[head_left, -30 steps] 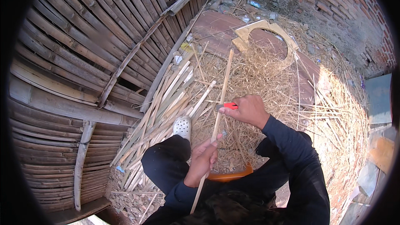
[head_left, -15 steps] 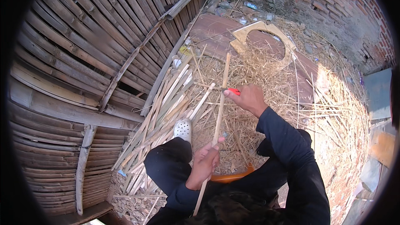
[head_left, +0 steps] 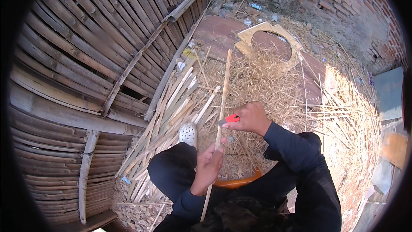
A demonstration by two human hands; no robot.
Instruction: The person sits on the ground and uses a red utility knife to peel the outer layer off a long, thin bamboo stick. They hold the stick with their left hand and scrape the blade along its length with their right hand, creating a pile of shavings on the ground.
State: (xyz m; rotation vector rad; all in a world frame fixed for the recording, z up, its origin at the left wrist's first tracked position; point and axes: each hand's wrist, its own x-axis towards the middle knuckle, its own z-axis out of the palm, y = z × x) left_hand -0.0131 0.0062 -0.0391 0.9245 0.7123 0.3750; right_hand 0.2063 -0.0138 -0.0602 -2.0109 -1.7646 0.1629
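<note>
A long pale bamboo strip runs upward and slightly right from my lap, out in front of me. My left hand is closed round its lower part, with the strip's tail end passing below the wrist. In my right hand is a knife with a red handle; its dark blade end rests against the strip, a short way above my left hand. The rest of the knife is hidden in my fist.
Several split bamboo strips lie in a pile to the left, by my white clog. Curly shavings cover the ground ahead, near a board with a round cutout. A bamboo wall stands left, a brick wall behind.
My right hand and the knife have come down along the strip toward my left hand. The strip's far end has shifted slightly left.
</note>
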